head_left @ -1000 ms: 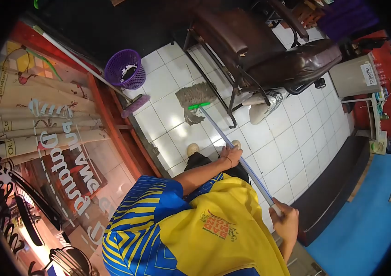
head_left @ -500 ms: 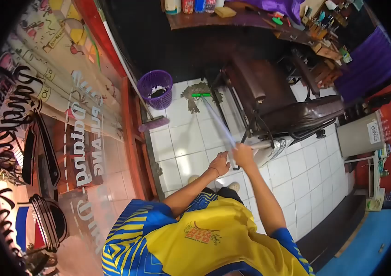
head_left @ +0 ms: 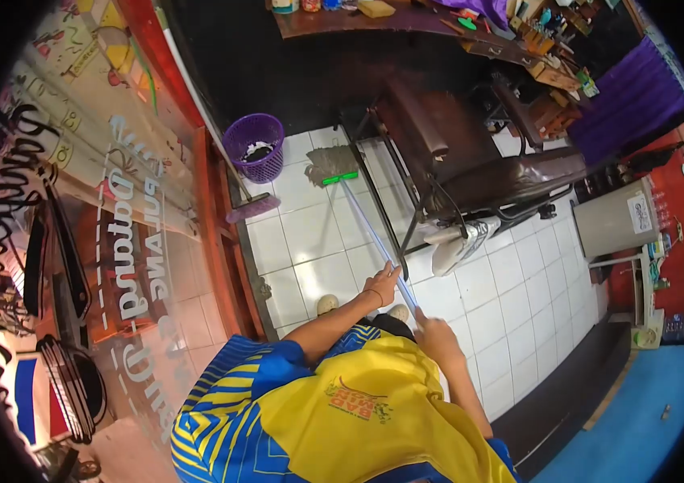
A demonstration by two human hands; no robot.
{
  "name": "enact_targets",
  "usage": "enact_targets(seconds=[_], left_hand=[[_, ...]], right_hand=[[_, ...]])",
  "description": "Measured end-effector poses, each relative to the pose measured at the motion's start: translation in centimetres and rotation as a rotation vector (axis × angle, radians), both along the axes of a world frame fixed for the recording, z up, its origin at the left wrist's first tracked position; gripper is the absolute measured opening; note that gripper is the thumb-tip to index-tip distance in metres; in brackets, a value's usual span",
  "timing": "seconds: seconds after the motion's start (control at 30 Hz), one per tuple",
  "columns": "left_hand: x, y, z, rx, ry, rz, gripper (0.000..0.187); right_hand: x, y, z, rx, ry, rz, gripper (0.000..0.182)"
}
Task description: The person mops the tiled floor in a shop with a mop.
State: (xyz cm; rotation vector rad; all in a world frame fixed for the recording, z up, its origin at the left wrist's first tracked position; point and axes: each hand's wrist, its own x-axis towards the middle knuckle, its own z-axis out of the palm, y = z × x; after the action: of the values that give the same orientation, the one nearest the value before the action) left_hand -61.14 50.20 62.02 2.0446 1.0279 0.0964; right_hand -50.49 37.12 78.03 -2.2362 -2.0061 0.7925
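A mop (head_left: 367, 224) with a pale blue handle slants across the white tiles, its green clamp and grey strands lying flat on the floor near the dark wall. My left hand (head_left: 380, 283) is closed around the middle of the handle. Nearer my body, my right hand (head_left: 438, 338) grips the handle's upper end. Just left of the mop head is a purple basket (head_left: 255, 165) with dark and white bits inside. A brown barber chair (head_left: 454, 153) stands right of the mop, its black footrest frame close to the handle.
A broom (head_left: 252, 207) leans by the red-framed glass on the left. At the back, a wooden counter (head_left: 342, 24) holds bottles and a sponge. A grey bin (head_left: 615, 219) is at the right, above a dark bench (head_left: 567, 394).
My right hand has drawn back toward my body along with the handle. My left hand now grips the handle farther down. The mop's spread strands have bunched up behind the clamp.
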Motion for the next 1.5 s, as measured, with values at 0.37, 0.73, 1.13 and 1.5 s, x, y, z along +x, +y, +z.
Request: enact_targets(seconds=[0.37, 0.73, 1.13, 1.5], left_hand=[[2.0, -6.5, 3.9, 0.156, -0.133, -0.552, 0.017], [-1.2, 0.8, -4.5, 0.23, 0.237, 0.091, 0.04], [-4.5, 0.7, -5.1, -0.21, -0.035, 0.271, 0.04], [-5.8, -0.1, 0.8, -0.112, -0.242, 0.546, 0.04]], right_hand=[[-3.5, -11.5, 25.3, 0.005, 0.106, -0.506, 0.032], [-1.3, -1.5, 8.6, -0.046, 0.131, -0.311, 0.035], [2.3, 31.4, 3.4, 0.108, -0.034, 0.358, 0.034], [-0.1, 42.8, -1.3, -0.134, -0.109, 0.248, 0.022]])
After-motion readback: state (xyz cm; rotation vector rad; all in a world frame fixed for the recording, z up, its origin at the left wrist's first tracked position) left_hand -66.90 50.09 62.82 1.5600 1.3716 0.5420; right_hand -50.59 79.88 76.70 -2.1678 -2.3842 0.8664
